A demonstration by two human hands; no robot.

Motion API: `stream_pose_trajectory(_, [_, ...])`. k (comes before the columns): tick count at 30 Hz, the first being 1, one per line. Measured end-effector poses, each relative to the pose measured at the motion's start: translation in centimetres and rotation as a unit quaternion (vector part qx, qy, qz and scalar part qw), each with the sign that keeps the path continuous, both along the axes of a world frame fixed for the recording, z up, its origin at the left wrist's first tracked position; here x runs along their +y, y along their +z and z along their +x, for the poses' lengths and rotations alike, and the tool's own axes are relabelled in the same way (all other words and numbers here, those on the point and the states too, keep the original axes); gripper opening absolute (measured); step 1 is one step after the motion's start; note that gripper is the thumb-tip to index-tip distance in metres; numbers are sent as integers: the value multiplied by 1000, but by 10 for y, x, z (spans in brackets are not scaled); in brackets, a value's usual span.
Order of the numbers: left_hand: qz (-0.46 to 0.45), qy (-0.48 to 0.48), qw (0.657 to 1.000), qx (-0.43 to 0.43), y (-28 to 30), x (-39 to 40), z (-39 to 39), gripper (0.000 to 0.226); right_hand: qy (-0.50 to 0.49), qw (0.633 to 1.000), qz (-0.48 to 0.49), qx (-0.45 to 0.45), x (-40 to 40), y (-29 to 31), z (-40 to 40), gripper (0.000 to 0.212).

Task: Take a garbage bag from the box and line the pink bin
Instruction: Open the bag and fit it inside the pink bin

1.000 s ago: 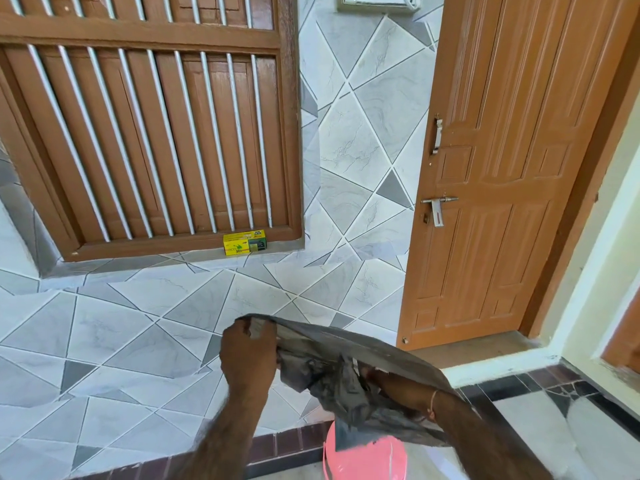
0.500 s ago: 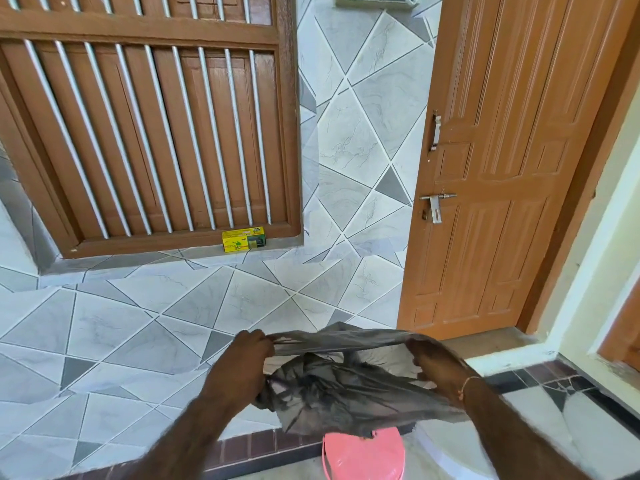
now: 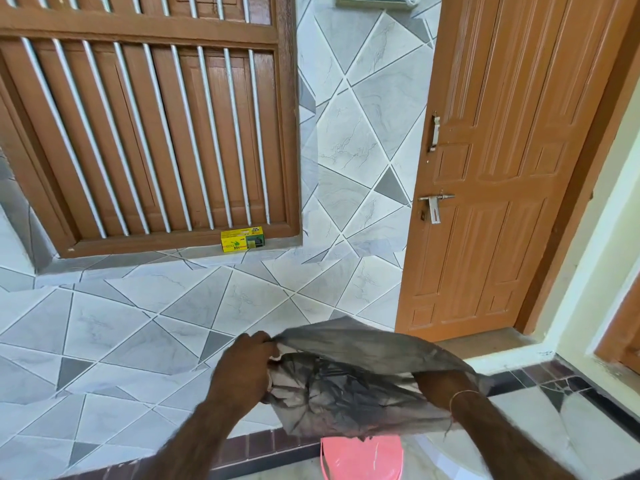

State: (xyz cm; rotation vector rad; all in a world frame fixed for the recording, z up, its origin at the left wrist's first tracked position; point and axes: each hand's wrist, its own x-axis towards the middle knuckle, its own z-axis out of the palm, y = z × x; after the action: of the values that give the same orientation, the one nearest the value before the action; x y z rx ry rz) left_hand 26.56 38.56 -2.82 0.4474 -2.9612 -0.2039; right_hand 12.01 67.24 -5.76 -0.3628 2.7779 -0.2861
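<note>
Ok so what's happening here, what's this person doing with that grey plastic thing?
A person is opening up a grey garbage bag with both hands. The left hand pinches one edge of the bag's mouth, while the right hand is mostly hidden behind the plastic. The bag hangs above the pink bin, which isn't lined yet. The yellow box sits on the window ledge.

Both hands (image 3: 244,367) raised forward, fingers clenched.
</note>
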Motion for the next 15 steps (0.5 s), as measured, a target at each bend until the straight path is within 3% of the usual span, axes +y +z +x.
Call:
stream_pose_trajectory(4, [-25,82,994,62,16,3,9,18,-55,997,-18,46,12,-8,-8,58])
stream_pose_trajectory(6, [-9,110,985,130,12,8,8,14,-45,998,-31,24,11,-8,-2,49])
stream_pose_trajectory(8, [71,171,960,210,5,11,1,18,-65,989,-128,38,11,-14,1,37])
stream_pose_trajectory(10, [235,213,906,280,3,14,-6,25,-109,975,-192,28,8,-16,3,49])
stream_pose_trajectory(13, [416,236,811,337,10,24,-12,32,-87,983,-160,-3,-1,-10,6,51])
stream_pose_trajectory(15, [445,199,801,348,18,32,-12,32,-17,994,-98,-38,-6,-6,8,49])
